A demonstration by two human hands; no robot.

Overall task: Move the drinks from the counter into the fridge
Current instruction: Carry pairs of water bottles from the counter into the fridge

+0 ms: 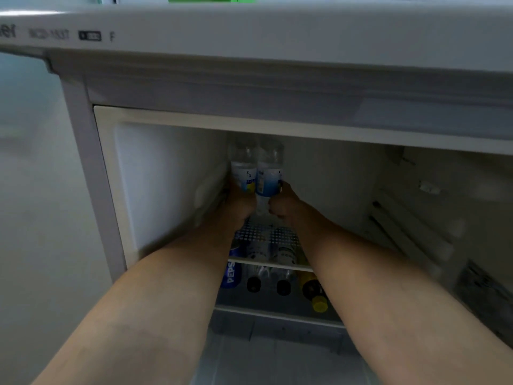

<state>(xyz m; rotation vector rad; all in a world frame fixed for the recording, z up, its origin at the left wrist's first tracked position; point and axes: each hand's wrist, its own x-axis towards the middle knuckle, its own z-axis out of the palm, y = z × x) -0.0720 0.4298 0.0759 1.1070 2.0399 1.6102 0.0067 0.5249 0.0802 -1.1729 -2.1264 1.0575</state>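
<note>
Two clear, ribbed plastic bottles with pale blue labels stand upright, touching, at the back-left of the fridge's dotted glass shelf (266,234). The left hand (241,202) grips the left bottle (243,169); the right hand (283,205) grips the right bottle (269,173). Below, a blue Pepsi can (231,272) and dark-capped bottles (282,284) are partly hidden behind the forearms.

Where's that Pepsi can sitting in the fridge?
In the head view, the Pepsi can stands on the lower shelf, leftmost, beside two black-capped bottles, just right of the person's left forearm.
</note>
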